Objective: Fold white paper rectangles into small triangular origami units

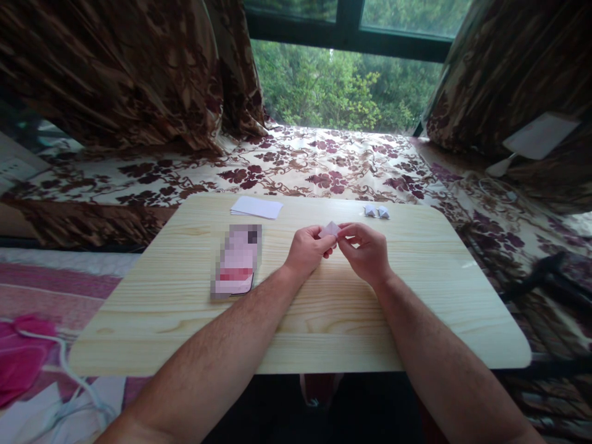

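Above the middle of the wooden table, a small piece of folded white paper is held between both hands. My left hand grips it from the left, thumb on top and fingers curled beneath. From the right, my right hand pinches its edge between thumb and fingertips. Fingers partly cover the paper, so its full shape is hidden. Two small folded white paper pieces sit side by side at the table's far right. A stack of white paper strips lies at the far left.
A pixelated pink phone lies left of my left hand. Behind the table is a ledge with floral cloth under a window between curtains. A white lamp-like panel stands at right. White cable and pink cloth lie lower left.
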